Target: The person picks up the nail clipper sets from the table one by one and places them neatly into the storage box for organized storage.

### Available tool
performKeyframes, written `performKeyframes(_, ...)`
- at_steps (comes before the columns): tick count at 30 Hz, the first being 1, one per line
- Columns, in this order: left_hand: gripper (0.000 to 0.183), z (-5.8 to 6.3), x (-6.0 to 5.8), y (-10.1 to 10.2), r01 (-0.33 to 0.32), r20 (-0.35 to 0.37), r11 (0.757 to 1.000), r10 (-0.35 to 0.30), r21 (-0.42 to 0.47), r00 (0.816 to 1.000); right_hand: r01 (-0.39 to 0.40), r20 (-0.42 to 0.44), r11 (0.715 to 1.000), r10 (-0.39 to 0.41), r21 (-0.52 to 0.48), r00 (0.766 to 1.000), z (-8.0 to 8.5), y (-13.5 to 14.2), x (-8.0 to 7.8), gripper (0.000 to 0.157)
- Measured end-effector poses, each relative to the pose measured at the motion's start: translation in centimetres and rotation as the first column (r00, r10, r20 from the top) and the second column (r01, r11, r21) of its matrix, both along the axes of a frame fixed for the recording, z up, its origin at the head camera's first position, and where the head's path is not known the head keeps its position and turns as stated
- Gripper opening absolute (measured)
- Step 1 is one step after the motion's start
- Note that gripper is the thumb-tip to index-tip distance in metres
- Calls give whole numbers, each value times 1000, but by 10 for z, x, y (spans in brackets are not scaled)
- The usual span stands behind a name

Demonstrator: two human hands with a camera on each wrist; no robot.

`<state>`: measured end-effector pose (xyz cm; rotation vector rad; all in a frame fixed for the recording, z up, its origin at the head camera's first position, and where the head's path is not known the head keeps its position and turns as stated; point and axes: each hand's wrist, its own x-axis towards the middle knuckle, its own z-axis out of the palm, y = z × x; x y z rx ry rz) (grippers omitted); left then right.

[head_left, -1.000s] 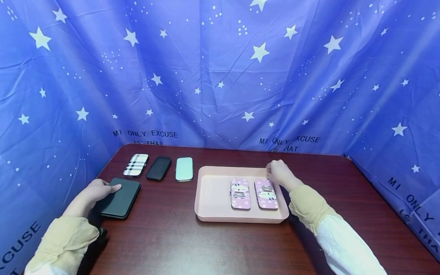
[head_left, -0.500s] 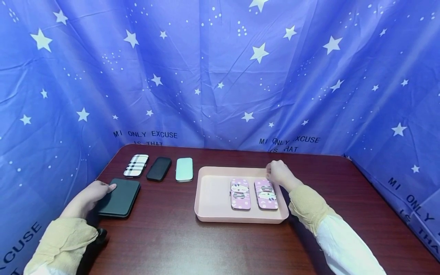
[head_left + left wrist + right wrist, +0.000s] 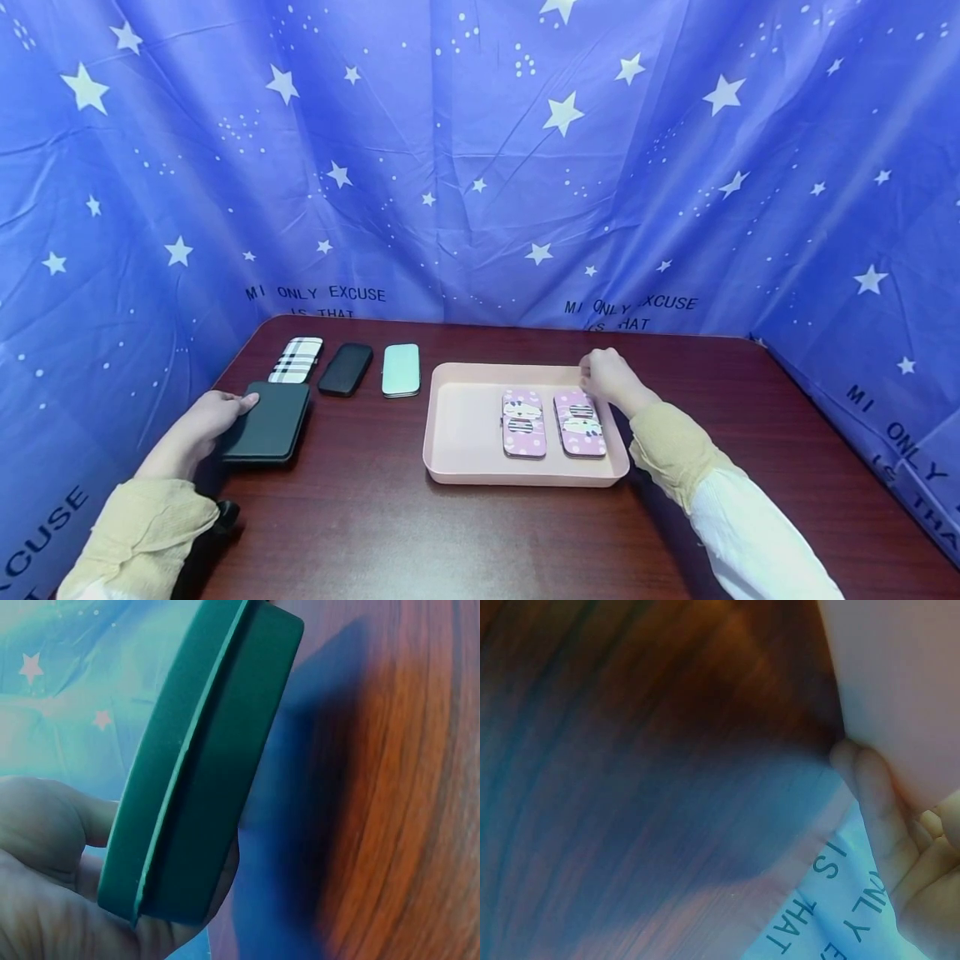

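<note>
My left hand [image 3: 217, 417] grips the left side of a flat, square, dark green case [image 3: 270, 423], thumb on its top face and fingers underneath. In the left wrist view the case [image 3: 187, 765] shows a thin lip running along its edge, and it is held above the table with its shadow below. My right hand [image 3: 609, 379] holds the back right corner of a pale pink tray [image 3: 465, 475]. In the right wrist view the fingers [image 3: 877, 795] lie against the tray's outer wall. Two small pink cat-patterned cases, one [image 3: 523, 423] left of the other [image 3: 580, 425], lie in the tray's right half.
Behind the green case, a small plaid case [image 3: 296, 360], a black case [image 3: 346, 369] and a mint case [image 3: 401, 370] lie in a row on the dark red table [image 3: 360, 517]. A blue star-printed curtain [image 3: 480, 217] surrounds the table's back and sides.
The left hand has raised the green case off the table and slightly forward, so it now overlaps the plaid case's lower edge. The right hand and tray stay put.
</note>
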<state>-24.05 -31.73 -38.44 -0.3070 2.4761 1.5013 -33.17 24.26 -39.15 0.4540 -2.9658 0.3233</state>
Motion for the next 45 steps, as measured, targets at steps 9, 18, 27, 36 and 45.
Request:
performKeyframes(9, 42, 6, -2, 12, 15, -16, 994, -14, 106, 1000, 5, 6, 1000, -5, -10, 1000, -1, 1, -1, 4)
performKeyframes(18, 39, 16, -11, 29, 20, -35, 967, -12, 254, 999, -1, 0, 1000, 1, 0, 1000, -1, 1, -1, 11)
performKeyframes(27, 43, 23, -17, 49, 17, -45, 922, 1, 388, 999, 19, 22, 1000, -19, -12, 1000, -3, 1, -2, 9)
performKeyframes(36, 37, 31, -20, 70, 27, -49, 883, -5, 469, 999, 9, 11, 1000, -9, -9, 1000, -2, 3, -2, 9)
performKeyframes(45, 38, 42, -21, 98, 47, -85, 890, -9, 453, 996, 29, 24, 999, -29, -13, 999, -3, 2, -3, 6)
